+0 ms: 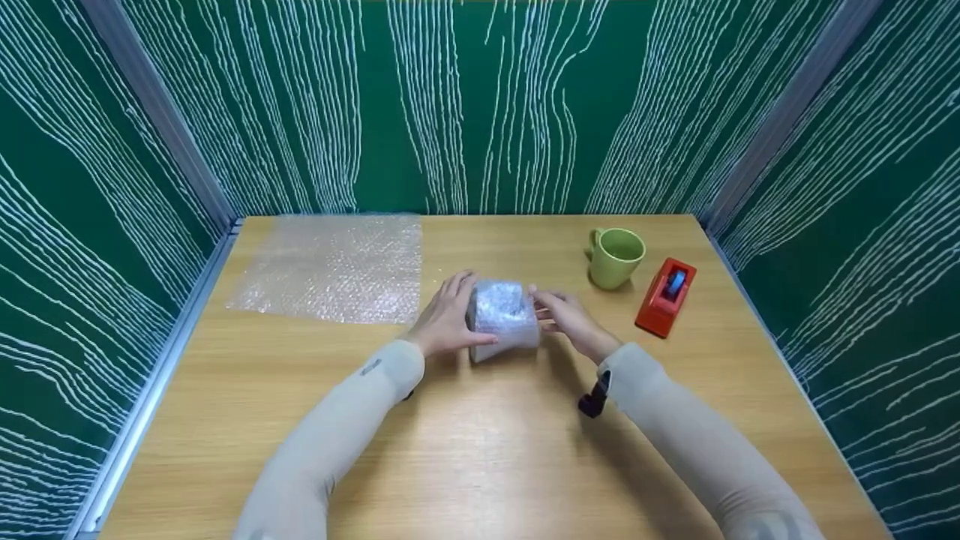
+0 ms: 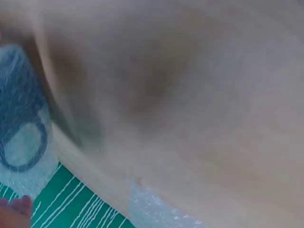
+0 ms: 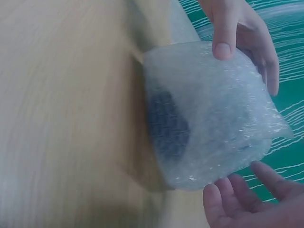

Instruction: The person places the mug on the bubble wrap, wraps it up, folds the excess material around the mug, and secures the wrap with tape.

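A bundle wrapped in bubble wrap [image 1: 503, 319] sits in the middle of the picture, on the wooden desk [image 1: 465, 450]. The left hand [image 1: 447, 316] holds its left side, with the fingers and thumb curled around it. The right hand [image 1: 570, 319] is at its right side with loose, open fingers [image 3: 232, 199] just beside the wrap. A flat sheet of bubble wrap [image 1: 334, 270] lies at the upper left of the desk. A green mug [image 1: 615, 257] and a red tape holder [image 1: 666, 297] stand at the upper right.
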The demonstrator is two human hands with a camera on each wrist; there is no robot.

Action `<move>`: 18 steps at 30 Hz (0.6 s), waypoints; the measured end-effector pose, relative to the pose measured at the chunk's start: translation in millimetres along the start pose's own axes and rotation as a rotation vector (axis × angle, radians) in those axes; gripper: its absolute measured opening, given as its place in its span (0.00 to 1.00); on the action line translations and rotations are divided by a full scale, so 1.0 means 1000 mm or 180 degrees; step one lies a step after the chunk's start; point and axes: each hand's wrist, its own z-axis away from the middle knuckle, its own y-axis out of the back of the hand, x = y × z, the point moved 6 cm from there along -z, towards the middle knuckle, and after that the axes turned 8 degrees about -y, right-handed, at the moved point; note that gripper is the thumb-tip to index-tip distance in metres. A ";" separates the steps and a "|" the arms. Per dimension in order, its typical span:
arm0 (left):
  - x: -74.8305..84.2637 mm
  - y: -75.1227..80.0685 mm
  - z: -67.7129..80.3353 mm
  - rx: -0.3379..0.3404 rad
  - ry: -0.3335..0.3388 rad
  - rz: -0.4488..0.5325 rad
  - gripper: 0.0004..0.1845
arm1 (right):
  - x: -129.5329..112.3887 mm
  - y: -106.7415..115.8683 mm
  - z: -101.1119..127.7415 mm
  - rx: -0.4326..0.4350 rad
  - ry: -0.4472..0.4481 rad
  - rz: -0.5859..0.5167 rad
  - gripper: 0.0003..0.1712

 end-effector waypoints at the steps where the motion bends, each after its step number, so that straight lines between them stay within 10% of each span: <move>1: -0.001 -0.001 0.003 0.0038 0.0083 0.0032 0.68 | 0.001 -0.001 0.000 -0.0029 0.0057 0.0071 0.36; 9: -0.006 -0.016 0.025 0.0203 0.0739 0.0511 0.70 | 0.009 -0.011 0.007 0.0002 0.0519 0.0689 0.50; 18: -0.009 -0.034 0.031 0.0487 0.0764 0.1135 0.55 | 0.014 -0.021 0.008 0.0247 0.0770 0.0920 0.50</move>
